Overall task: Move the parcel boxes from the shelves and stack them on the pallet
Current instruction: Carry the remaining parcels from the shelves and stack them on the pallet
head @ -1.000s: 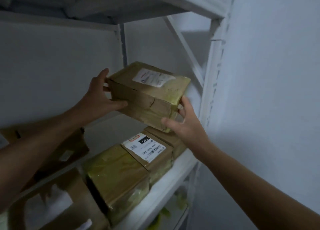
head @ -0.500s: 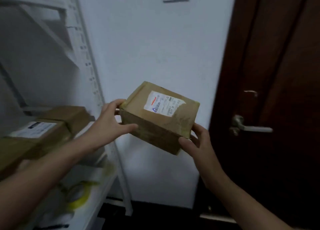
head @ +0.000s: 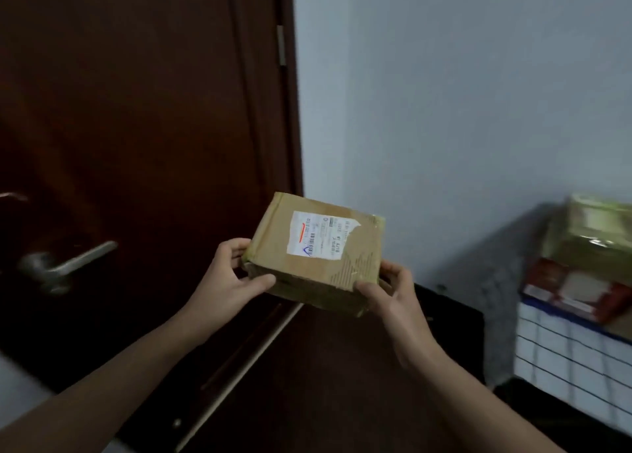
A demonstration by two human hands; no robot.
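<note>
Box [head: 316, 252] in mid-air by the door [head: 136, 128], left hand [head: 229, 281] and right hand [head: 393, 292] each curled round an end. Stack [head: 581, 275] at right holds some parcels; this one not yet placed, pallet not visible.

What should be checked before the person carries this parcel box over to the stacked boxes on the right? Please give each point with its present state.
1. Grip of the left hand on the parcel box, left end: ok.
2. Grip of the right hand on its near right corner: ok.
3. The label faces up, box only a little tilted: ok.
4. Way toward the stacked boxes free of things in view: ok.
5. Flat free spot on the top wrapped box: cannot tell, blurred and cut by the frame edge.
6. Pallet under the stack: cannot tell, not in view.
</note>
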